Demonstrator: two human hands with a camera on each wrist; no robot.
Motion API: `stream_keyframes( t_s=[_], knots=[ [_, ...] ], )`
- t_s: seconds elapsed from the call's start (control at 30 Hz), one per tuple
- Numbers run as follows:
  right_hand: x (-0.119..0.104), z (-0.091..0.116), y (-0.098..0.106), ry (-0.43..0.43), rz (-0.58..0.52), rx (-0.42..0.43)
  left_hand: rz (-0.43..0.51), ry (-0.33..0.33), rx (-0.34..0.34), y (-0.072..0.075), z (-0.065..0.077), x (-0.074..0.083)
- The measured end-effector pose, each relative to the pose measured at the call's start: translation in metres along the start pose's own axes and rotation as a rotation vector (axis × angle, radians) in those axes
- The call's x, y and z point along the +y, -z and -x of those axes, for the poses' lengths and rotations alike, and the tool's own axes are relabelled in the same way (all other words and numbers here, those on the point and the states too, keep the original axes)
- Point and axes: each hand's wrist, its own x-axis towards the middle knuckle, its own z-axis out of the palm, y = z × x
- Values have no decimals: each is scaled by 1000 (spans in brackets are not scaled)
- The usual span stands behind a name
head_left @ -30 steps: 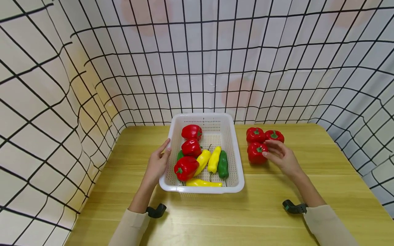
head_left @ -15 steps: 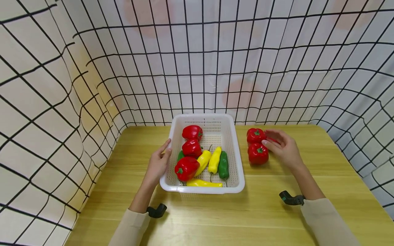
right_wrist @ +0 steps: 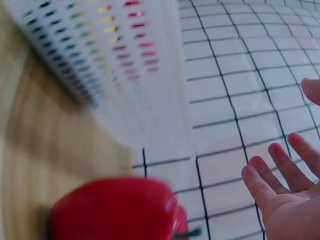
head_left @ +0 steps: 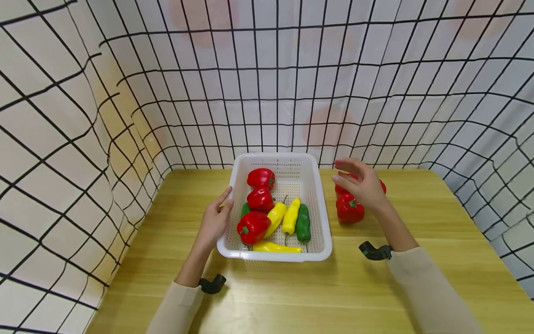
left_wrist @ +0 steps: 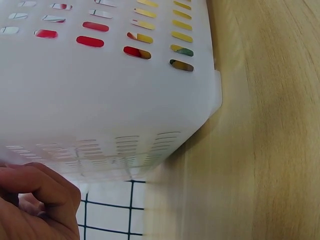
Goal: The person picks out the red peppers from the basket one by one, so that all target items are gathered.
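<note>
A white perforated plastic basket [head_left: 273, 258] stands at the table's middle. My left hand [head_left: 214, 220] holds its left rim; in the left wrist view, bent fingers [left_wrist: 57, 192] show beside the basket wall [left_wrist: 100, 95]. My right hand [head_left: 360, 183] hovers over a group of red bell peppers on the right, fingers spread and nothing between them. Of this group, the front bell pepper [head_left: 349, 209] shows best; the hand partly covers the back one [head_left: 342, 189] and the right one [head_left: 383, 186]. In the right wrist view, a red bell pepper [right_wrist: 115, 210] lies below the extended fingers.
Inside the basket are red bell peppers [head_left: 253, 227], long yellow peppers [head_left: 291, 217] and green peppers [head_left: 302, 223]. The wooden table [head_left: 283, 297] meets a white cloth wall [head_left: 267, 83] with a black grid at the back and sides.
My right hand has left the right-hand red bell pepper, rising and moving left over the back one. Its fingers are wider apart. The left hand and basket stay put.
</note>
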Motion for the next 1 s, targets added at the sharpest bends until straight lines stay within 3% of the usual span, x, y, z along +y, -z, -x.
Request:
stream_keyframes(
  t_s=[0.13, 0.37, 1.0],
  knots=[
    [-10, -14, -13, 21, 0, -21, 9, -29, 0, 2, -1, -1],
    [-25, -32, -32, 54, -5, -55, 1, -10, 13, 1, -1, 0],
    [-49, -39, -91, 98, -60, -247, 8, -14, 16, 0, -1, -2]
  ],
)
